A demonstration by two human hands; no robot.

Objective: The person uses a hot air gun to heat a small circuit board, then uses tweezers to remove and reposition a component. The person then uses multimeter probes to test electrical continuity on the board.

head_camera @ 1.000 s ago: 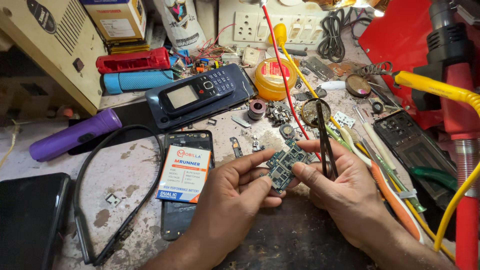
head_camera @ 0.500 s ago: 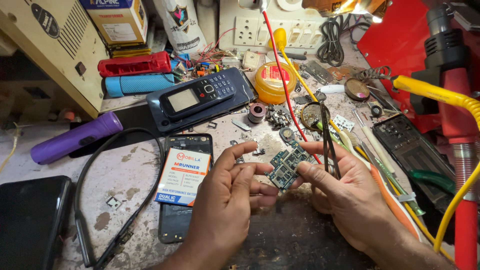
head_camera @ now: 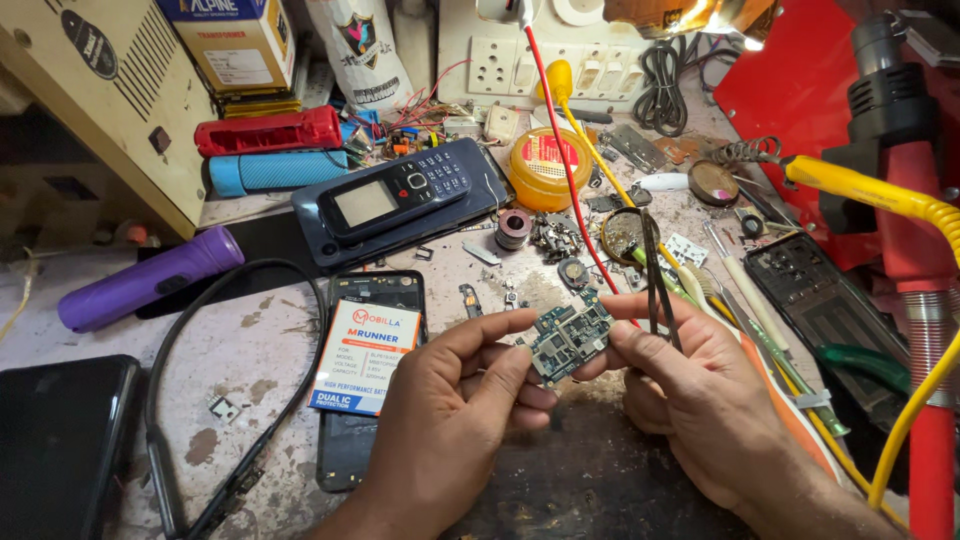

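A small green circuit board (head_camera: 568, 337) is held up over the bench between both hands. My left hand (head_camera: 455, 420) pinches its left edge with thumb and fingers. My right hand (head_camera: 690, 395) grips its right edge and also holds black tweezers (head_camera: 655, 270), which stick up and away from the board. Below and left of the hands lies an opened black phone shell (head_camera: 365, 400) with a white and orange battery (head_camera: 362, 355) resting on it.
A black keypad phone (head_camera: 395, 195) lies on a dark slab behind. A purple torch (head_camera: 150, 277), a black cable (head_camera: 215, 400), a dark phone (head_camera: 55, 445), a yellow tin (head_camera: 545, 165), a red wire (head_camera: 565, 160), loose small parts and a red hot-air tool (head_camera: 905, 200) surround the hands.
Both hands have tilted and shifted the circuit board slightly, keeping their hold. The tweezers stay in my right hand.
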